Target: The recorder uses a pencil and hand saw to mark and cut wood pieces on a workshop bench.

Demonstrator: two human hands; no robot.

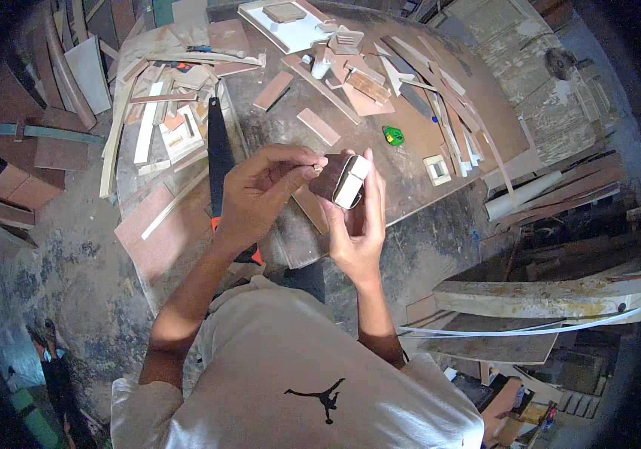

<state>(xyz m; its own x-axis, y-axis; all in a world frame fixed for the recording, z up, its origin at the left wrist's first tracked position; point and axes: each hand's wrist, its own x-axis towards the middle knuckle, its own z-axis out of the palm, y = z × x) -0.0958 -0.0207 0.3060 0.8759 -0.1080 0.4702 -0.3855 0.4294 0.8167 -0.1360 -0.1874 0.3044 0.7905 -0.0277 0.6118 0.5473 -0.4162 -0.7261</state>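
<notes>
Over the near edge of the workbench [290, 224], my right hand [361, 251] grips a pale wooden block [351, 192] between thumb and fingers. A dark brown sheet [328, 179], perhaps sandpaper, curves around the block, with a gap at its edge. My left hand [257, 198] is closed in a pinch just left of the sheet. A small pale piece [317, 168], too small to name, shows between its thumb and fingertips. Under my left wrist lies a handsaw [217, 142] with a black blade and an orange and black handle.
Wood offcuts [178, 112] pile up at the bench's left, and long strips [447, 97] lie at its right. A green tape measure [394, 135], a small flat board [319, 126] and a white bottle [321, 69] sit beyond my hands. A thick plank [545, 298] juts in at the right.
</notes>
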